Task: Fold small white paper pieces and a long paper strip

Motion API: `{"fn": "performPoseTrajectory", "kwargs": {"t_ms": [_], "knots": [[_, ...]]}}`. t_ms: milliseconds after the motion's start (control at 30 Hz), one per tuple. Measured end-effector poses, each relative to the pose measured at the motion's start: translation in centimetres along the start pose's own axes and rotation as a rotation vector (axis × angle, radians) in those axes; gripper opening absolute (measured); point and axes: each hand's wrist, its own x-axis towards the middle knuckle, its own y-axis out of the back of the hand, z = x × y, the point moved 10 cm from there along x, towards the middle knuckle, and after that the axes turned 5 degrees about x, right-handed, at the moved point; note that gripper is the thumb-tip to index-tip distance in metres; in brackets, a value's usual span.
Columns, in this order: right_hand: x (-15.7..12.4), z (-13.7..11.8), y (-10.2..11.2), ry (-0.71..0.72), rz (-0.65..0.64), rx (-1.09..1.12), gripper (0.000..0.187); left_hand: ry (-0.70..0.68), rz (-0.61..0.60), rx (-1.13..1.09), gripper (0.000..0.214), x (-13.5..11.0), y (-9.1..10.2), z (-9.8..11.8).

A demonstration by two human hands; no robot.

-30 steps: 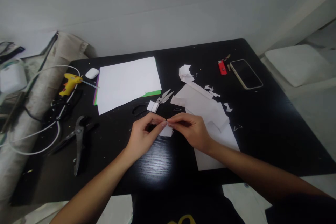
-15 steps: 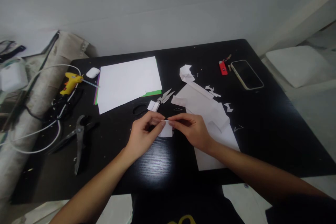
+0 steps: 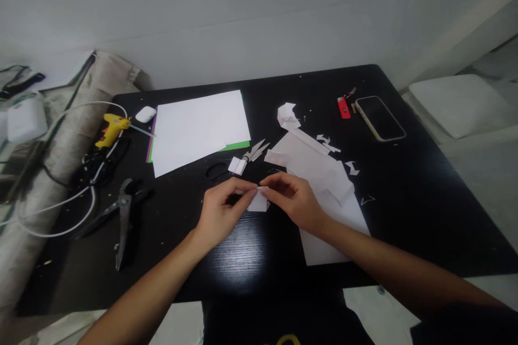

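Note:
A small white piece of paper [image 3: 259, 202] is pinched along its top edge by both hands, just above the black table. My left hand [image 3: 224, 204] grips its upper left corner between thumb and fingertips. From the other side, my right hand [image 3: 298, 199] pinches the upper right corner. Just beyond the hands lie scissors [image 3: 256, 151] with their blades apart, and a small folded white paper [image 3: 237, 165] rests over part of their handles. White sheets and offcuts [image 3: 313, 164] lie beside my right hand, which hides part of them.
A stack of paper [image 3: 198, 129] lies at the back left, near a yellow glue gun [image 3: 110, 130] and a white earbud case [image 3: 145, 114]. Pliers [image 3: 124, 210] lie at the left. A red lighter [image 3: 343, 108] and a phone [image 3: 380, 118] sit at the back right.
Both hands keep their pinch on the small paper, and its lower right edge now looks slightly skewed. The whole view has shifted a little.

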Motion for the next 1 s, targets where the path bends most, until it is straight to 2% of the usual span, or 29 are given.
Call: {"fn": "performPoseTrajectory", "kwargs": {"t_ms": [167,367,600,833,1000], "knots": [[0.2,-0.1,0.0,0.015,-0.008,-0.044,0.012,0.000,0.001,0.031,0.007,0.1,0.0,-0.1],[-0.4,-1.1,0.1,0.102,0.023,-0.112,0.008,0.100,-0.027,-0.034,0.016,0.0,-0.5,-1.3],[-0.8,-1.8,-0.1,0.172,0.023,-0.161,0.006,0.080,-0.057,0.006,0.013,-0.1,-0.5,-0.9],[-0.9,-1.8,-0.1,0.167,0.028,-0.155,0.007,0.080,-0.042,-0.024,0.011,0.0,-0.4,-0.6],[-0.6,-1.0,0.0,0.103,0.035,-0.087,0.017,0.094,-0.032,-0.039,0.012,0.1,-0.2,-0.7]]}}
